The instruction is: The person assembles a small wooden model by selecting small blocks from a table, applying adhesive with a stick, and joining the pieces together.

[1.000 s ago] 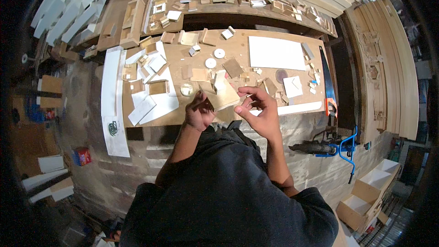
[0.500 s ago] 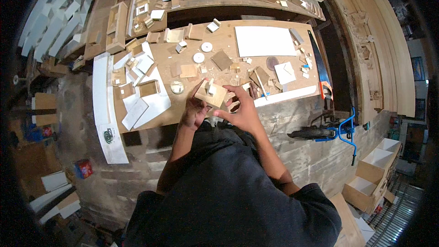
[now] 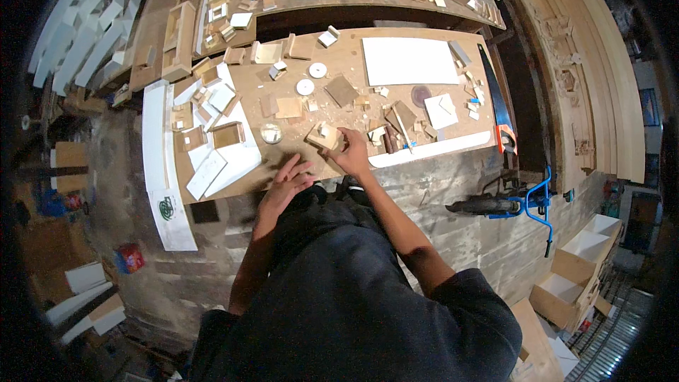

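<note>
A small wooden block piece (image 3: 322,136) with a pale bit standing on its top is at the near edge of the plywood tabletop (image 3: 283,163). My right hand (image 3: 351,153) grips its right side between thumb and fingers. Just nearer and to the left, my left hand (image 3: 288,182) hovers by the table edge, fingers stretched apart and holding nothing. Left of the block lies a clear round lidded container (image 3: 271,133). To its right are a dark brown cylinder-like piece (image 3: 387,140) and a thin pencil-like stick (image 3: 402,126).
White boards (image 3: 225,159) and wood offcuts cover the table's left side. A large white panel (image 3: 410,61) lies at the back right. A handsaw (image 3: 503,134) with an orange handle hangs over the right edge. A blue-framed bicycle (image 3: 527,206) stands right of the table.
The block, held in both hands above the table edge before, has moved forward and down to the tabletop. My left hand has let go and drawn back; my right still holds it.
</note>
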Motion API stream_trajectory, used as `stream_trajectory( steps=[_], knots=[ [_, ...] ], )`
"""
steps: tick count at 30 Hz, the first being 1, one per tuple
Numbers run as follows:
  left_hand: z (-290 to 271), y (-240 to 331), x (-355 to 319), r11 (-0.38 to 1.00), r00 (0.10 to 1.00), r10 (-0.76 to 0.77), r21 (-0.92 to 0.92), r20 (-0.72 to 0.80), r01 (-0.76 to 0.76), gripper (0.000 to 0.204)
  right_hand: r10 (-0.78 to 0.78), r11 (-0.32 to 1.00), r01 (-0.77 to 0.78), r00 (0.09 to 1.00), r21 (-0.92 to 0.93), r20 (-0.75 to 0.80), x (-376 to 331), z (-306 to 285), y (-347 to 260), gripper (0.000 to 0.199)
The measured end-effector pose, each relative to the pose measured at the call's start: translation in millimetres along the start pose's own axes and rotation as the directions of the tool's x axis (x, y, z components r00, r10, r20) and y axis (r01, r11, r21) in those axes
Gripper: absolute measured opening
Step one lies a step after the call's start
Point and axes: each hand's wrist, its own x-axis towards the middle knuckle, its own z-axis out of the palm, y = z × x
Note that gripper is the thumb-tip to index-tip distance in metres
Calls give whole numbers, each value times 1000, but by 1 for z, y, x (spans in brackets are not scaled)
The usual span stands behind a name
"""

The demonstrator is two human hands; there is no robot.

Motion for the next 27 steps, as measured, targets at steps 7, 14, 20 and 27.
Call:
stream_trajectory(
  steps=[7,14,20,27],
  knots=[
    [-23,3,-48,980,984,-39,184,-174,72,82,28,984,-19,998,-176,53,9,39,40,71],
    [-69,-8,-57,993,974,13,114,-228,13,83,38,965,-23,998,-261,56,8,49,38,69],
    [-87,-29,-41,989,981,52,144,-188,-25,79,74,974,-50,992,-223,98,15,20,29,60],
    [-72,-16,-42,990,976,-14,132,-219,43,75,11,906,-155,939,-395,-343,112,-93,123,34]
  ],
)
